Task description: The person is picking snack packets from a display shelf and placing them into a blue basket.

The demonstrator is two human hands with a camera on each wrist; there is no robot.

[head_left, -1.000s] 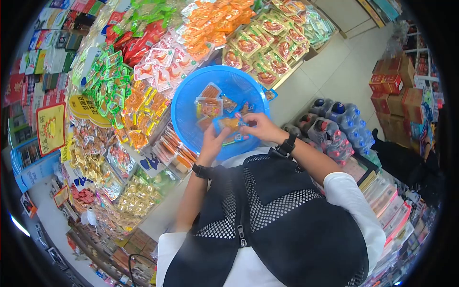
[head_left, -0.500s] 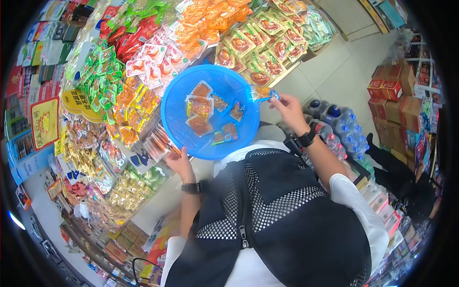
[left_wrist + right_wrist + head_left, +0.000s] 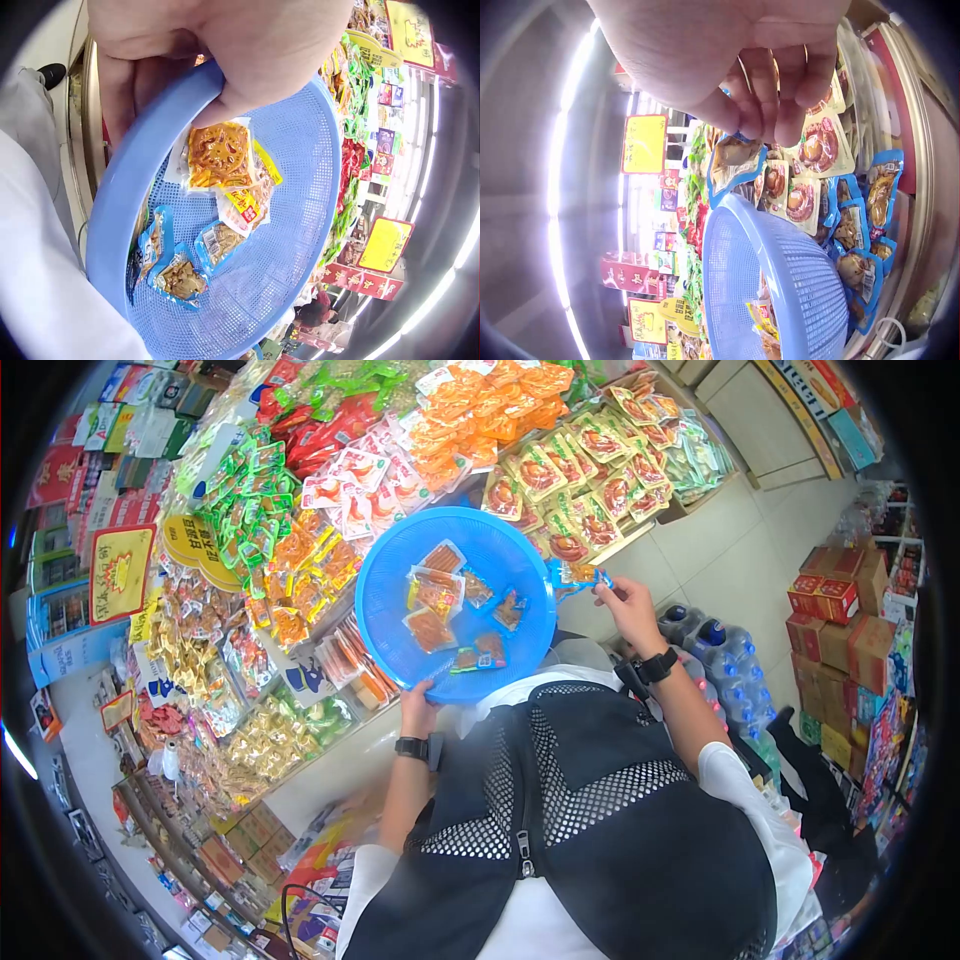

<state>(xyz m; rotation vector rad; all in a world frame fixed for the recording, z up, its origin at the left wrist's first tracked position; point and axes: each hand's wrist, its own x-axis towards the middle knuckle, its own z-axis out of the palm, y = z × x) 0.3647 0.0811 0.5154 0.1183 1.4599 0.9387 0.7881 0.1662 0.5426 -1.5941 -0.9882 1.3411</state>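
A blue plastic mesh basket [image 3: 385,630] is in front of the person, several snack packets [image 3: 436,592] lying inside it. My left hand [image 3: 418,712] grips the basket's near left rim; in the left wrist view the thumb lies over the inner side and the other fingers go round the outside. My right hand [image 3: 632,608] is beyond the basket's right rim and pinches a blue-edged snack packet [image 3: 733,161] by its end. In the right wrist view that packet hangs just above the rim, its brown contents showing through a clear panel.
Loose blue-edged packets [image 3: 859,270] lie beside the basket. Heaps of orange packets [image 3: 490,415], green packets [image 3: 245,510] and beige packets [image 3: 580,480] fill the display. Bundled bottles [image 3: 730,670] stand on the floor at right, near cardboard boxes [image 3: 835,630] and another person's dark-clothed leg [image 3: 820,790].
Both hands were together over the basket with the packet. The right hand carried it out past the right rim; the left hand moved back left, then took hold of the basket rim.
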